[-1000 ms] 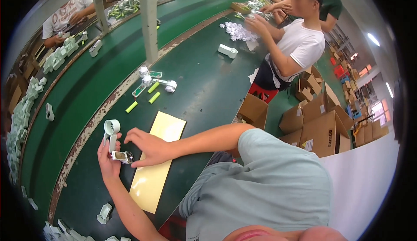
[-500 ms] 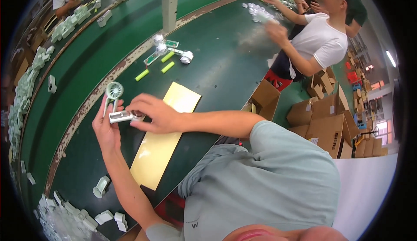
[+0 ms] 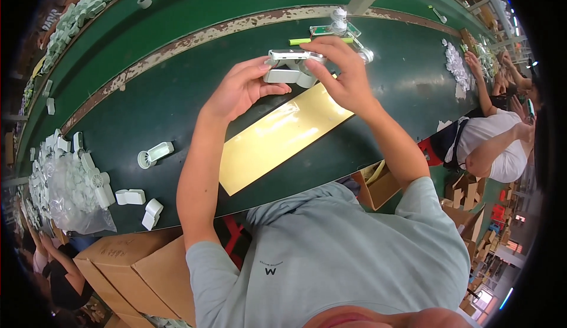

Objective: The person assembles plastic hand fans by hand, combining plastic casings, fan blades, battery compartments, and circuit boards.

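Both hands are raised over the far middle of the bench. My left hand [image 3: 239,87] is closed at the left ends of two pale plastic pieces, thumb above and fingers below. The upper piece is a narrow white casing [image 3: 289,55] with a dark strip along it. Below it, a small gap apart at the left, is a white plastic housing [image 3: 280,76] with a rounded right end. My right hand [image 3: 345,74] grips the right end of the upper casing, fingers over the top and thumb in front. Its fingers partly hide the join between the pieces.
A yellow sheet [image 3: 277,136] lies under my forearms. Beyond are a green circuit board [image 3: 321,31], white round parts [image 3: 338,20] and yellow-green cylinders [image 3: 299,42]. Leftward sit a loose housing [image 3: 158,151] and a bagged heap of housings [image 3: 74,192]. Co-workers stand right.
The view has turned, so the bench appears swung round. The housing that stood upright in my left hand now lies level beneath the casing, and both hands hold the pieces close together.
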A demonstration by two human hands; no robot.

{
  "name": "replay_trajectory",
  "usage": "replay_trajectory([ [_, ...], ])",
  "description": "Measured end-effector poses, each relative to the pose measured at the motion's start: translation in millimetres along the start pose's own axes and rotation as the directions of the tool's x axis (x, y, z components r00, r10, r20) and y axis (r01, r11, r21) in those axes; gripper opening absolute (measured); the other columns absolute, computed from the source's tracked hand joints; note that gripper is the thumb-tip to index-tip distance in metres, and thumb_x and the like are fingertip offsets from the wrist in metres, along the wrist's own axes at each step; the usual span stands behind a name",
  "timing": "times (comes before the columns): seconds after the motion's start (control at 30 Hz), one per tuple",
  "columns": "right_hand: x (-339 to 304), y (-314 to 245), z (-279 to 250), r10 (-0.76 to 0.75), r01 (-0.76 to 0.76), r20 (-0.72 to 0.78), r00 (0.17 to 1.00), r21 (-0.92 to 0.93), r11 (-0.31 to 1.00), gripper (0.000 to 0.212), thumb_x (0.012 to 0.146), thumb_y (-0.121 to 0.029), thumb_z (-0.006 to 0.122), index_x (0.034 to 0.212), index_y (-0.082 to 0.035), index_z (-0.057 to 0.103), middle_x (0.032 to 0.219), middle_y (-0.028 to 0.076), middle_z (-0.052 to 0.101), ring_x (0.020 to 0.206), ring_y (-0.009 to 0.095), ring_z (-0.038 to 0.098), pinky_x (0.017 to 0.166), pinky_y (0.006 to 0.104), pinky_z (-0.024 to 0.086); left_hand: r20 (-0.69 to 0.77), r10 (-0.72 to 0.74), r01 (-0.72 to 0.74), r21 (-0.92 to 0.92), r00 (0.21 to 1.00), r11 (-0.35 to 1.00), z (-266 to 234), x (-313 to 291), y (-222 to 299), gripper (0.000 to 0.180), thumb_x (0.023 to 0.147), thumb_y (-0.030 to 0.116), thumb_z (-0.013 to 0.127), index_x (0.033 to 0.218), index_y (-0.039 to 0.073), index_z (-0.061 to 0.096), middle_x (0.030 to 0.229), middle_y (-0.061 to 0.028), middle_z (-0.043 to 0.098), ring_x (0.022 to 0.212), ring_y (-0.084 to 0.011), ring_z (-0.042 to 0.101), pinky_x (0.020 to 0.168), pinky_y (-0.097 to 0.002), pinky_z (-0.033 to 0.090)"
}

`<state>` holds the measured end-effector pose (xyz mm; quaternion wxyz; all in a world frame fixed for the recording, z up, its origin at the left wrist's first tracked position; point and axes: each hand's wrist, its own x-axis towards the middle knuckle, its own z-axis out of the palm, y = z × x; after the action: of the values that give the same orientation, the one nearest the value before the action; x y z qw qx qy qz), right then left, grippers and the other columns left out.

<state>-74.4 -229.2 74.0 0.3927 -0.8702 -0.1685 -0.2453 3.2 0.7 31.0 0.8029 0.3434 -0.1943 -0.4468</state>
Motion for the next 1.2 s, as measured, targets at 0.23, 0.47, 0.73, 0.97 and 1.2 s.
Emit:
replay_trajectory([
  [0.23,-4.5,-2.5,4.9,0.063,-0.060,-0.056,0.996,0.058,0.997,0.028,0.087,-0.014,0.075,0.113,-0.005,0.073,0.104,0.012,0.066,0.083,0.022,0.067,0.071,0.0317,0.054,-0.171,0.078,-0.063,0.092,0.982,0.994,12.9,3.7,-2.0,0.034,0.100,0.011,0.050,0.126,-0.011,0.055,0.111,-0.0202,0.067,0.091,-0.0266,0.071,0.085,-0.0346,0.060],
  [0.47,-8.8,-3.0,3.5,0.035,-0.035,0.025,0.999,0.008,0.999,0.031,0.089,-0.009,0.072,0.120,-0.006,0.071,0.109,0.012,0.066,0.096,0.022,0.065,0.079,0.0305,0.053,-0.274,0.125,-0.083,0.159,0.954,0.984,21.3,6.3,-9.1,0.028,0.098,0.008,0.049,0.117,-0.008,0.061,0.105,-0.0189,0.069,0.083,-0.0242,0.072,0.076,-0.0342,0.062],
  [0.73,-8.7,1.5,4.9,0.001,-0.001,0.003,1.000,0.034,0.999,0.033,0.087,-0.005,0.073,0.121,-0.005,0.071,0.111,0.013,0.064,0.095,0.022,0.066,0.082,0.0314,0.053,-0.215,0.158,-0.141,0.092,0.964,0.986,24.9,6.0,-7.5,0.029,0.101,0.015,0.053,0.120,-0.006,0.061,0.104,-0.0165,0.069,0.079,-0.0211,0.071,0.076,-0.0316,0.061],
  [0.97,-12.2,6.2,5.0,-0.050,0.057,-0.070,0.996,0.091,0.994,0.031,0.087,-0.007,0.073,0.118,-0.007,0.073,0.112,0.013,0.063,0.091,0.024,0.070,0.078,0.0326,0.057,-0.182,0.247,-0.152,0.419,0.952,0.895,38.6,6.5,-3.5,0.030,0.096,0.013,0.067,0.120,-0.004,0.062,0.099,-0.0095,0.069,0.079,-0.0151,0.070,0.073,-0.0270,0.059],
  [1.2,-14.4,11.0,10.2,-0.120,0.127,-0.056,0.991,0.142,0.982,0.031,0.089,-0.007,0.071,0.120,-0.007,0.072,0.116,0.014,0.061,0.098,0.024,0.064,0.082,0.0348,0.055,-0.252,0.381,-0.158,0.612,0.890,0.775,46.4,2.1,-7.4,0.027,0.099,0.010,0.061,0.121,-0.005,0.060,0.101,-0.0116,0.069,0.073,-0.0140,0.069,0.066,-0.0259,0.060],
])
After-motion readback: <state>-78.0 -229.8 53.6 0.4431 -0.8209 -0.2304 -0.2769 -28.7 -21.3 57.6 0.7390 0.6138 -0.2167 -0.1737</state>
